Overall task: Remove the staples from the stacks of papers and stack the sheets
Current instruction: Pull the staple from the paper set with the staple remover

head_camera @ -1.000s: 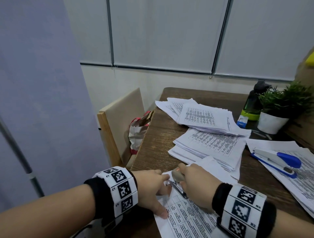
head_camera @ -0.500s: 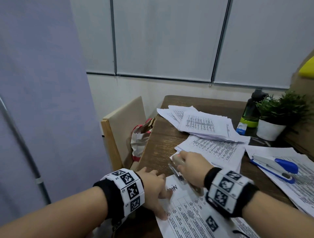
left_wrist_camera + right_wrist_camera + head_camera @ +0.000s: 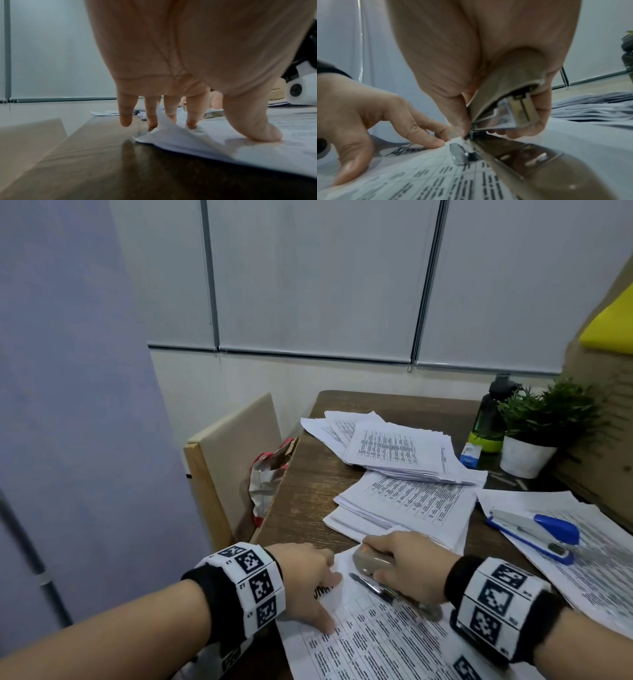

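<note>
A printed sheet lies at the near edge of the dark wooden table. My left hand presses its top left corner down with straight fingers and thumb; the corner of the paper curls up between the fingers. My right hand grips a beige stapler that is swung apart, its metal base lying on the sheet just right of the left hand. No staple can be made out.
Two piles of printed papers lie behind the hands. On more papers at the right rests a blue and white stapler. A potted plant and a bottle stand far right. A chair with a bag stands left of the table.
The head view has swung slightly. Both hands stay on the near sheet; my right hand with the stapler now sits a little further right of my left fingers.
</note>
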The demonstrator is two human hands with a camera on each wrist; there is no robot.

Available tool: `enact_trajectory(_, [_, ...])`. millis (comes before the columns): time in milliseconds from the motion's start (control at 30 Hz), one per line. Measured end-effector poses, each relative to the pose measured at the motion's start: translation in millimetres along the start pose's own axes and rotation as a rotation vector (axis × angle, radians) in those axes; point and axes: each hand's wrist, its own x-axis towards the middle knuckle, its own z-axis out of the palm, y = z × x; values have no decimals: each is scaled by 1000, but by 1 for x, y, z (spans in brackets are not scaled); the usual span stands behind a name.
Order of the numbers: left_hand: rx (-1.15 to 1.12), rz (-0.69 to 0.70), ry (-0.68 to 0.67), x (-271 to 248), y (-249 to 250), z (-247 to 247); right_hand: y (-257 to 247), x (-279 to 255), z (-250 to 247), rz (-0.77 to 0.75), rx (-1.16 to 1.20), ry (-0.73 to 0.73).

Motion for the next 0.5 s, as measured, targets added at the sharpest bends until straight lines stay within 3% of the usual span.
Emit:
enact_trajectory(300, [147,75,-104,-5,11,-6,-17,12,4,33,-137,-8])
enact_trajectory(400, [146,75,-152,-6,12,-4,-28,18,2,135,-170,-20])
enact_trajectory(500, [128,80,-144,-8,13,-4,-28,31,7,260,-29,44])
